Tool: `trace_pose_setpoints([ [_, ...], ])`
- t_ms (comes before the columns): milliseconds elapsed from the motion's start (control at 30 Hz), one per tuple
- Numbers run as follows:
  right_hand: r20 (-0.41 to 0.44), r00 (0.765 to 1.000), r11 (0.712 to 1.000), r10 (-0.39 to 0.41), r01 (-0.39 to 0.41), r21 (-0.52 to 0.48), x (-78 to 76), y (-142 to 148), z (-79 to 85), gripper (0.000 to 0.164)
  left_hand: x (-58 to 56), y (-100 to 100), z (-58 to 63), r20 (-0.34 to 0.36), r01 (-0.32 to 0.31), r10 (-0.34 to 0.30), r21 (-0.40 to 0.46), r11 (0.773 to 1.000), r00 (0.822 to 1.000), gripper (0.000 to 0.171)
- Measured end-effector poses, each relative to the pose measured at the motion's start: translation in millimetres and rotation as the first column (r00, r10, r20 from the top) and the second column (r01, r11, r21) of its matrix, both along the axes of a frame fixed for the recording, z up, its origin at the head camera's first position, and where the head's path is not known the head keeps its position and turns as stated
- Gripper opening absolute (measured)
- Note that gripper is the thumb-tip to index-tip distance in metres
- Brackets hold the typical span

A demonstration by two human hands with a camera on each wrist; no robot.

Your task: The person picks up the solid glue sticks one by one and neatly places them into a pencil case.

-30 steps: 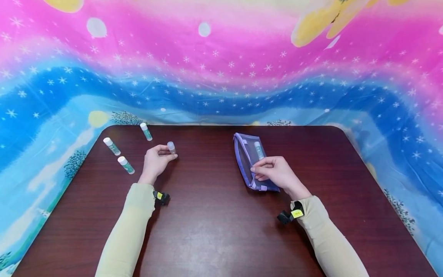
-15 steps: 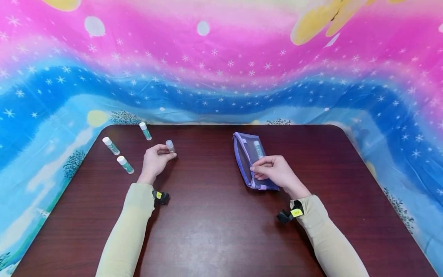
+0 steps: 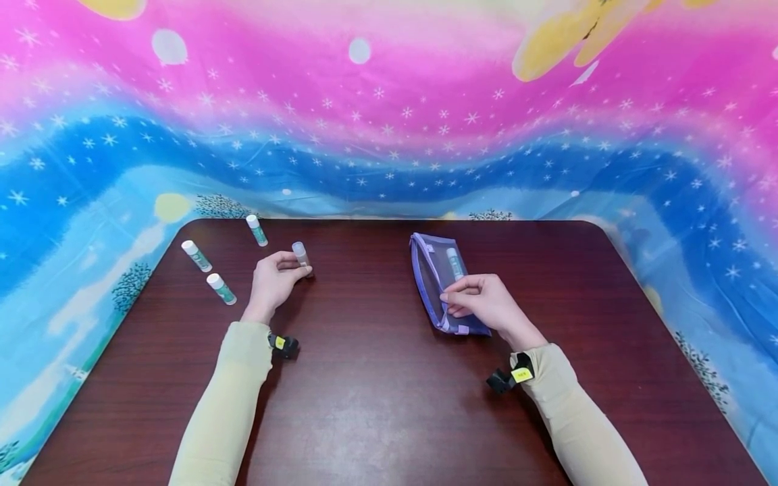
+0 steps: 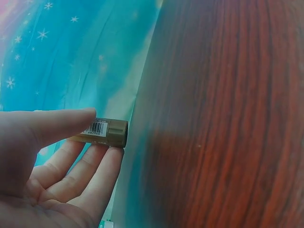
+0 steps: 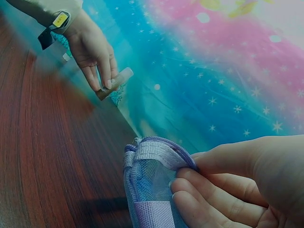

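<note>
My left hand [image 3: 272, 287] pinches a lip balm tube [image 4: 116, 133] with a brown base and a frosted clear cap. Its barcode label shows in the left wrist view, while the cap is hidden there behind the hand. My right hand [image 3: 483, 304] holds the rim of a purple mesh zip pouch [image 3: 434, 283] between thumb and fingers. The pouch lies on the table with its mouth gaping to the left. Inside, through the mesh, I see a green-labelled lip balm tube [image 3: 453, 262] with a white cap.
Left of my left hand lie a far white-capped green tube [image 3: 256, 231], a leftmost tube [image 3: 196, 256] and a nearer tube [image 3: 221, 289]. The dark wooden table [image 3: 358, 405] meets a colourful cloth backdrop [image 3: 377, 121] at its back and sides.
The tube in my left hand has shifted slightly, its cap a little higher. My right hand and the pouch stay where they were.
</note>
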State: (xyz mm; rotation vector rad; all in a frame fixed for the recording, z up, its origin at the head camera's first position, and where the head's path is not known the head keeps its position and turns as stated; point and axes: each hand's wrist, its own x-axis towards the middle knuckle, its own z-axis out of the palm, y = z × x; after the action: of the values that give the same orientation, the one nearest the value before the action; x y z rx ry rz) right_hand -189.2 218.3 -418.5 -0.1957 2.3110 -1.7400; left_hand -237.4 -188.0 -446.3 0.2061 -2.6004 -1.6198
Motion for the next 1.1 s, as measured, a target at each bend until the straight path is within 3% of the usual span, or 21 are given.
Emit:
trace_pose_setpoints([
  [1100,-0.001,1.0,1.0,0.001,-0.001,-0.013,-0.9,0,-1.9,0.025,4.6,14,11.9,-0.018,0.052,-0.052,0.053,0.997,0.999,0.038],
])
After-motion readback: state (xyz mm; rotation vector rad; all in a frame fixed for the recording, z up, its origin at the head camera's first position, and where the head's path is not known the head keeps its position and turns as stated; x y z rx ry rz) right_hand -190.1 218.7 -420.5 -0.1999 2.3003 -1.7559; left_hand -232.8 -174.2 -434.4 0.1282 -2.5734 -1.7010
